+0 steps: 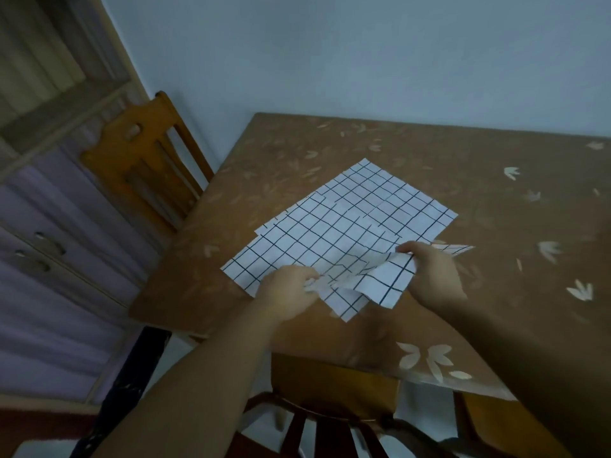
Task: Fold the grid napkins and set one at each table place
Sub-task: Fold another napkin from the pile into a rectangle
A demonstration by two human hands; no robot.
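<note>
Several white grid napkins [344, 219] with dark lines lie overlapping in a loose pile on the brown table [496, 206]. The top napkin [370, 276] at the near end is lifted and creased. My left hand [291, 292] pinches its near left corner. My right hand [429, 272] grips its right edge, fingers curled over the cloth. Both hands are just above the tabletop near the table's front edge.
The table wears a brown cloth with pale leaf prints. One wooden chair [148, 160] stands at the table's left side, another chair back [334, 391] is right below my arms. A cabinet with drawers [49, 246] fills the left; a pale wall lies behind.
</note>
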